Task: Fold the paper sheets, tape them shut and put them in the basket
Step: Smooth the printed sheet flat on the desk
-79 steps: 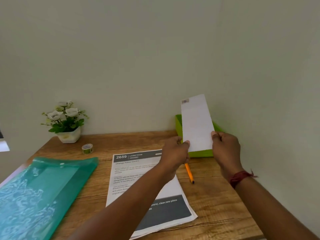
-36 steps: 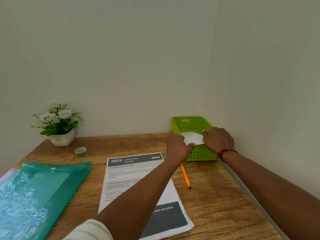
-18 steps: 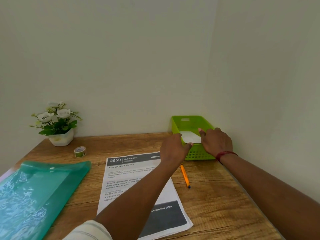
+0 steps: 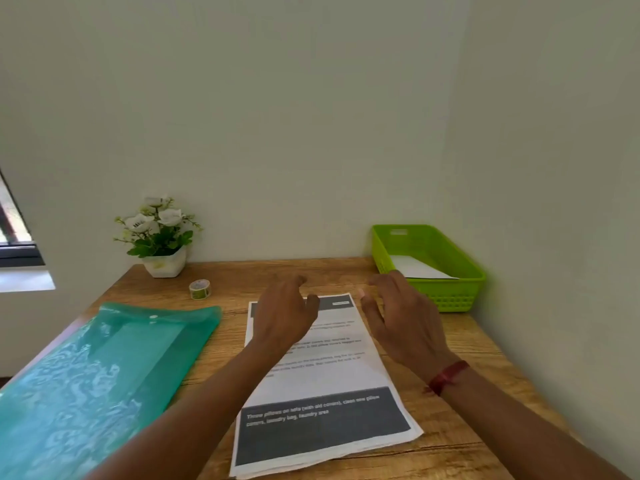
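Observation:
A folded white sheet (image 4: 417, 267) lies inside the green basket (image 4: 457, 292) at the table's back right corner. A stack of printed paper sheets (image 4: 332, 375) lies flat in the middle of the wooden table. My left hand (image 4: 282, 317) hovers over the stack's upper left part, fingers relaxed and holding nothing. My right hand (image 4: 403, 323) hovers over the stack's upper right edge, fingers spread, holding nothing. A small roll of tape (image 4: 200, 289) sits on the table behind the folder, well left of both hands.
A green plastic folder (image 4: 93, 382) covers the table's left side. A white pot of flowers (image 4: 161, 237) stands at the back left by the wall. Walls close the back and right of the table (image 4: 460, 344). A window edge (image 4: 17, 244) shows at far left.
Both hands let go of the folded sheet in the basket and drew back over the printed stack. The pencil seen earlier beside the stack is now hidden.

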`<state>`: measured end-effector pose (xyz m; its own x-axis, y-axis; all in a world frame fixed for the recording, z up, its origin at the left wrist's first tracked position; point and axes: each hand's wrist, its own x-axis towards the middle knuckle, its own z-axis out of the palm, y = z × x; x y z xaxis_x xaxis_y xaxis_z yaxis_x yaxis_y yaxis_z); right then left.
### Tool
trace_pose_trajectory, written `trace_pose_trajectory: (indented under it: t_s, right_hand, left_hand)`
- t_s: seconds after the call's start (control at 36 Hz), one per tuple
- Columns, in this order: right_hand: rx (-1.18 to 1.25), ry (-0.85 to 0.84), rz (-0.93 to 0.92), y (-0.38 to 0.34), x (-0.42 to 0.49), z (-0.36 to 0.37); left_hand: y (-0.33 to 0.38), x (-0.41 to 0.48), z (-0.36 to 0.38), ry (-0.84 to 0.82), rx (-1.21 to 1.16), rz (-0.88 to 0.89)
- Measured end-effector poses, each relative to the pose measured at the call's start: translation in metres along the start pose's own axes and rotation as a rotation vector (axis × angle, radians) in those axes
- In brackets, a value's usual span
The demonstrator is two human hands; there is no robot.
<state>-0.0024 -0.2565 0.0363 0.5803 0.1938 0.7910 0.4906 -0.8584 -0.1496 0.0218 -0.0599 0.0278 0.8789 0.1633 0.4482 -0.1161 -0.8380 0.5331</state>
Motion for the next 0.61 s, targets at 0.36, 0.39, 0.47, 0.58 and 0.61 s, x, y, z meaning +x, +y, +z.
trace_pose_trajectory:
  t_s: [0.36, 0.39, 0.47, 0.58, 0.61]
  right_hand:
    - [0.131, -0.289, -0.061, -0.021, -0.001, 0.05]
    - [0.152, -0.308, -0.073, -0.019, 0.002, 0.054]
    - [0.186, -0.397, -0.138, -0.009, 0.013, 0.064]
    - [0.266, -0.549, -0.13, 0.004, 0.035, 0.074]
    - [0.279, -0.549, -0.127, 0.006, 0.037, 0.077]
  left_hand:
    - [-0.057, -0.016, -0.042, -0.085, -0.043, -0.018]
    - [-0.061, -0.014, -0.046, -0.084, -0.041, -0.01]
    - [-0.07, -0.002, -0.054, -0.089, 0.017, 0.029]
    - [-0.074, 0.015, -0.064, -0.201, 0.167, 0.163]
    - [-0.076, 0.016, -0.065, -0.237, 0.21, 0.219]
